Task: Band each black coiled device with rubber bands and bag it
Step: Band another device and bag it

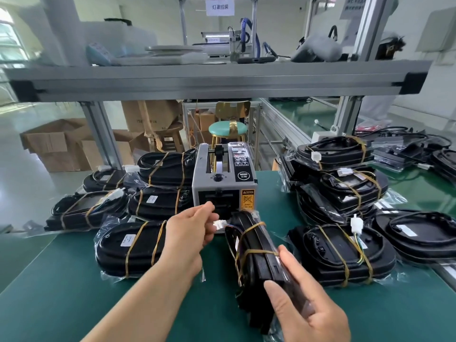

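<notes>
The right hand (306, 299) grips the near end of a black device (256, 257) that stands tilted on its long edge on the green mat (61, 304). Its thumb (287, 255) lies along the upper edge and its fingers curl round the end towards the person. The device sits between the two hands, with its far end reaching towards the left hand. It is crossed by yellowish bands (249, 229) and sheathed in a clear bag (255, 214), whose open mouth stands up at that far end. The left hand (190, 233) is stretched forward, fingers curled, thumb and forefinger drawn close together. Their tips are right beside the device's white connector (220, 223) and just in front of the slot of a grey tape dispenser (223, 178) (whether they pinch the connector, a bit of tape or nothing at all cannot be told). The dispenser stands just beyond the left hand's fingertips. To the left of the left hand lie bagged, banded devices (133, 245), some stacked and others flat on the mat. To the right of the right hand sits another pile (343, 253) of banded devices in bags, the nearest one flat with its white plug sticking up.
</notes>
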{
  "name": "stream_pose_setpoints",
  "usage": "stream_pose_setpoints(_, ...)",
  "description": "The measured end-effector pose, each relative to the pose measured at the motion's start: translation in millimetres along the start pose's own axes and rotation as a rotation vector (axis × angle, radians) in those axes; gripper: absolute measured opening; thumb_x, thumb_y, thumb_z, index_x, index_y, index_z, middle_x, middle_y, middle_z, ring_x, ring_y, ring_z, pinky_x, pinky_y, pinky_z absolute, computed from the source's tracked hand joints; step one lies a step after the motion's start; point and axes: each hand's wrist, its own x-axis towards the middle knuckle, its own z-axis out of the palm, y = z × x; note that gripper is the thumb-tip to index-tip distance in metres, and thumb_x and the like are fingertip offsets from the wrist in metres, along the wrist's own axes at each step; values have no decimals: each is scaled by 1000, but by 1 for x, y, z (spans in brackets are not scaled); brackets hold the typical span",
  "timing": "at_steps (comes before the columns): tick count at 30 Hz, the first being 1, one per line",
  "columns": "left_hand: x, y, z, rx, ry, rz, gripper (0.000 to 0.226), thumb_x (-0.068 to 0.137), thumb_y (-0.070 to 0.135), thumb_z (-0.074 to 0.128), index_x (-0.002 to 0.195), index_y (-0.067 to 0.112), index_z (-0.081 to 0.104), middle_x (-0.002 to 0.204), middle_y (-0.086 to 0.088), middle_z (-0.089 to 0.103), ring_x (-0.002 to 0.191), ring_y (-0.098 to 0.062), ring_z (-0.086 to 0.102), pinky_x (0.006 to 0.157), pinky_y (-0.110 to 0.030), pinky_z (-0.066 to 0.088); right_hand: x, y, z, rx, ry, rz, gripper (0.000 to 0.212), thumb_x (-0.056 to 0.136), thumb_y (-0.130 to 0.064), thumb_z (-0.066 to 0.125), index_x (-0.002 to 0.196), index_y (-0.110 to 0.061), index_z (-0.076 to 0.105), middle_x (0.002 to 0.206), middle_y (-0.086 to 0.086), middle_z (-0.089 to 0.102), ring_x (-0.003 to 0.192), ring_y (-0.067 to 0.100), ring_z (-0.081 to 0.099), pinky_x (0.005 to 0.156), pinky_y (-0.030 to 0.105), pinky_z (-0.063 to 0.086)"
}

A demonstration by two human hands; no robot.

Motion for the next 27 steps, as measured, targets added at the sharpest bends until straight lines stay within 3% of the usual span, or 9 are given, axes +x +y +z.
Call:
stream_pose_setpoints(3,19,2,11,-66,19,-185,16,93,21,69,85,7,69,56,3,67,42,-3,55,40,-16,45,1,0,-1,20,-20,-2,51,57,-21,79,108,-24,75,102,-21,74,76,-8,70,61,-2,46)
stream_pose_setpoints(6,26,1,21,-106,24,-288,19,92,22,70,82,6,69,46,4,62,36,-2,56,36,-14,44,2,1,-3,30,-49,-2,52,57,-20,80,108,-21,75,102,-21,74,78,-7,71,64,0,47)
stream_pose_setpoints(10,30,2,31,-215,57,-337,11,92,17,70,95,7,68,49,2,66,36,-3,59,35,-13,44,1,4,-3,66,-58,16,55,55,-22,81,109,-22,75,109,-15,74,95,5,72,79,8,52)
stream_pose_setpoints(14,34,-1,40,-312,101,-311,21,92,9,63,112,4,62,52,0,62,32,-4,54,34,-13,40,1,3,-3,89,-52,32,56,54,-26,82,109,-25,75,110,-13,74,98,5,72,80,7,52)
stream_pose_setpoints(17,28,-2,39,-318,99,-262,3,89,8,61,91,10,60,51,2,54,33,-5,47,36,-16,41,1,1,-4,82,-75,21,57,54,-31,81,110,-27,75,111,-16,73,98,3,71,79,6,51)
stream_pose_setpoints(18,23,0,35,-308,73,-222,7,88,8,62,83,11,59,50,4,53,35,-4,46,38,-17,42,2,1,-6,86,-84,19,56,55,-30,81,111,-27,74,112,-16,73,98,3,71,79,6,50)
stream_pose_setpoints(20,9,6,19,-256,-90,-131,14,86,7,65,77,15,57,52,5,51,40,-4,44,40,-18,41,2,3,-9,104,-109,24,53,60,-25,80,113,-29,74,114,-14,73,101,4,71,81,6,50)
stream_pose_setpoints(24,-38,24,-11,60,-710,-11,18,80,19,72,65,19,62,63,1,51,50,-9,43,52,-20,41,2,6,-10,143,-199,44,56,71,-20,75,119,-48,66,126,-14,68,119,6,62,93,12,48)
stream_pose_setpoints(27,-64,28,-13,421,-789,118,21,85,22,73,64,23,67,57,6,51,51,-6,40,50,-13,36,1,9,-8,149,-227,22,53,82,-15,75,123,-47,63,131,-12,65,124,9,59,98,19,48)
